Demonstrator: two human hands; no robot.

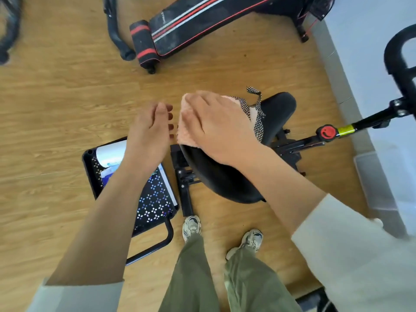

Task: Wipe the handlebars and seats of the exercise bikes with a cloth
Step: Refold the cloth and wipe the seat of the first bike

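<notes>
Wood floor below me, one bike seat in front. My right hand lies flat, fingers together, pressing one pink cloth onto the seat's left edge. My left hand hovers beside it, fingers loosely curled, empty. One sit-up bench beyond; its lettering's unreadable.

Pale grey-green sleeves pushed up — olive trousers, worn grey-white sneakers.
</notes>
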